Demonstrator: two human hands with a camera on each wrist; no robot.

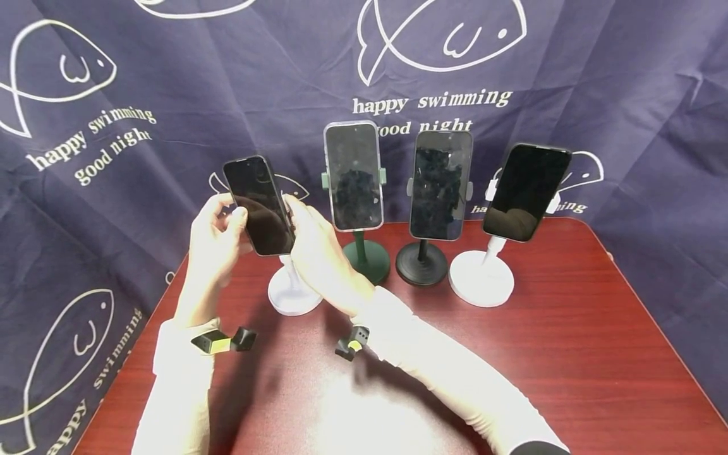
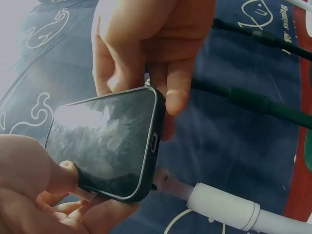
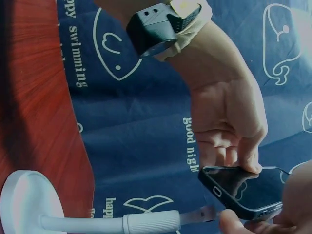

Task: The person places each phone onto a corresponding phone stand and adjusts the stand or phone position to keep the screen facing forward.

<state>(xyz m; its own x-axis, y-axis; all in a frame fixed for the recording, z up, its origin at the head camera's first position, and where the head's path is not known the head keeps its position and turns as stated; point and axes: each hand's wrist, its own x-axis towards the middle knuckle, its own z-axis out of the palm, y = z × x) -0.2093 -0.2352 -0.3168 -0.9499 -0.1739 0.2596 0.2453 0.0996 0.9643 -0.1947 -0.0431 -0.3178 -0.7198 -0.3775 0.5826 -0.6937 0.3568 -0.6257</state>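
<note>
A smartphone (image 1: 258,205) in a dark case leans at the head of a white phone stand (image 1: 294,291). My left hand (image 1: 213,246) grips its left edge, the thumb lying by the front rim and the fingers behind. From the other side my right hand (image 1: 321,253) holds the right edge; in the left wrist view this hand (image 2: 151,39) comes from above. The phone's charging port end (image 3: 218,191) faces the stand's stem in the right wrist view. Hands and phone hide the stand's clamp, so I cannot tell how it sits on the phone.
To the right stand a green stand with a phone (image 1: 355,177), a black stand with a phone (image 1: 440,186), and another white stand with a tilted phone (image 1: 526,193). All share the red wood-grain table (image 1: 569,354). A blue fish-print cloth (image 1: 284,76) hangs close behind.
</note>
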